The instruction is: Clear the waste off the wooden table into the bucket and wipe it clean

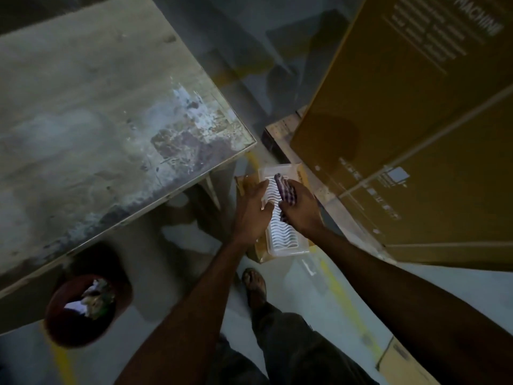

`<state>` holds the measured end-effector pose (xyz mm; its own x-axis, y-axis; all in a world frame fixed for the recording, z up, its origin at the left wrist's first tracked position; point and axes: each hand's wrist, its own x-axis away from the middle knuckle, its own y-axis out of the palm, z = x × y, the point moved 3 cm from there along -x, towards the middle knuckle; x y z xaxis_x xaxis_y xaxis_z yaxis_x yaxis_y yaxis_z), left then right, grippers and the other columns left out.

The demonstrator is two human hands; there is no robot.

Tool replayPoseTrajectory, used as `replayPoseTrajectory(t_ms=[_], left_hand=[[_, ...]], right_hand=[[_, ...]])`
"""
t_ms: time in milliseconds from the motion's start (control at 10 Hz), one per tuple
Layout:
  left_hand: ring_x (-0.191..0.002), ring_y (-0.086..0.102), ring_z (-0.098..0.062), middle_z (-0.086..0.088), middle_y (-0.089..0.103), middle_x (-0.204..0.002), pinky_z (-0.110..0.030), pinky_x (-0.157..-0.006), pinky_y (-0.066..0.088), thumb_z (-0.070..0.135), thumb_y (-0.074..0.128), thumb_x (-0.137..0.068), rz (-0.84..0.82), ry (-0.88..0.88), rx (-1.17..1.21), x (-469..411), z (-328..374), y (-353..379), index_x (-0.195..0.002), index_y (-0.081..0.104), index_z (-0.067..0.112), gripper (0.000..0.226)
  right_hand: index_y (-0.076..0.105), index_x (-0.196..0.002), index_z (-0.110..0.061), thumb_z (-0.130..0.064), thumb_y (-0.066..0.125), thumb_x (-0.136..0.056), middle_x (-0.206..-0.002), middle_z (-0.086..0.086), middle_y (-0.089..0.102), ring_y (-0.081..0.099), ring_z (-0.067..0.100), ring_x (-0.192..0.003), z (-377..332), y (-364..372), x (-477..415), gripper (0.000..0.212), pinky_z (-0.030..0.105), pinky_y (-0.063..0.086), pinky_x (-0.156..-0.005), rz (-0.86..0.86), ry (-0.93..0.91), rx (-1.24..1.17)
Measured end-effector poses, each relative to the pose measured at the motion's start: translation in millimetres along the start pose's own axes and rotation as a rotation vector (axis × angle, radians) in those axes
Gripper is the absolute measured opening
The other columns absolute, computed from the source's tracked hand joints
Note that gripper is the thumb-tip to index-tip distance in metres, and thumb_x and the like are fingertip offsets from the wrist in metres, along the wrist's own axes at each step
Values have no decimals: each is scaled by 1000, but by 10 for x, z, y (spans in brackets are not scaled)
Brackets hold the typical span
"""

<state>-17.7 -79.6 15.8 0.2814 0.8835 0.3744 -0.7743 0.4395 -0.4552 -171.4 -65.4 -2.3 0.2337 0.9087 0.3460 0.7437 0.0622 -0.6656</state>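
The wooden table (pixel 91 112) fills the upper left; its top is stained and patchy near the right corner. A dark red bucket (pixel 59 327) stands on the floor below the table's front edge, with crumpled paper waste (pixel 93 300) inside. Both hands hover right of the table over a clear ribbed plastic tray (pixel 283 234). My right hand (pixel 301 208) is shut on a folded checked cloth (pixel 286 190). My left hand (pixel 254 212) has its fingers spread, touching the tray's left rim.
The tray rests on a small cardboard box (pixel 256 250) on the floor. A large brown carton (pixel 416 120) with printed text towers at the right. My sandalled foot (pixel 254 287) stands on the grey floor, which has yellow lines (pixel 341 295).
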Motion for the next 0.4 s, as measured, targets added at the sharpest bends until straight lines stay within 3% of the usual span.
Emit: replayPoseTrajectory(t_ms=[100, 200, 300, 400], left_hand=[[-147, 37, -24, -6, 40, -159, -41, -123, 27, 18, 53, -102, 26, 27, -101, -88, -94, 93, -155, 36, 19, 56], [-144, 40, -23, -7, 44, -156, -41, -122, 30, 18, 55, -101, 43, 3, -158, -127, -249, 163, -155, 37, 18, 57], [-144, 42, -23, -7, 46, -155, -38, -121, 29, 16, 59, -99, 86, 39, -174, -32, -314, 139, -154, 37, 18, 59], [-142, 43, -22, -9, 49, -152, -38, -119, 31, 12, 62, -95, 167, 81, -23, 170, -251, -98, -153, 40, 13, 62]], right_hand=[[59, -131, -14, -40, 54, -84, -128, 14, 66, 62, 34, -116, 174, 193, -160, 55, 46, 50, -103, 36, -48, 148], [39, -152, -10, -53, 33, -94, -158, 19, 39, 34, 38, -149, 480, 466, -345, 73, 51, 29, -122, -153, -118, 550], [41, -151, -14, -49, 43, -96, -161, 17, 37, 31, 34, -151, 593, 528, -289, 65, 53, 34, -120, -304, -137, 661], [54, -143, -17, -46, 45, -93, -148, 12, 56, 48, 33, -140, 446, 424, -176, 59, 50, 41, -115, -154, -195, 563]])
